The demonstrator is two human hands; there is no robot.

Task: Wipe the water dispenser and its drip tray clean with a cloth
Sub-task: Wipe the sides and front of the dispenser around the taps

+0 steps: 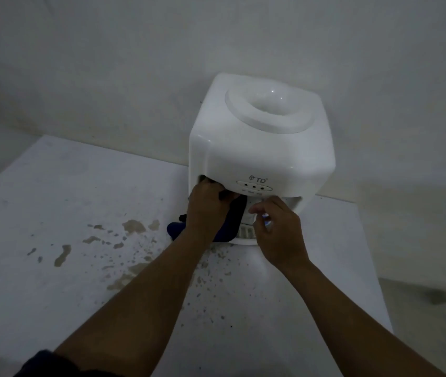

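Note:
A white tabletop water dispenser [262, 137] stands against the wall, its round bottle seat on top with no bottle. My left hand [205, 205] grips a dark blue cloth [232, 219] and presses it into the left side of the tap recess under the front panel. The cloth hangs down onto the white drip tray [245, 235] and trails to the table at the left. My right hand [276, 229] is at the recess in front of the tray, fingers curled near a tap; what it touches is hidden.
The dispenser sits at the back of a white table [53, 213] with brown chipped patches and specks in front of it. A pale wall rises behind. The table's right edge drops off near the right of the dispenser.

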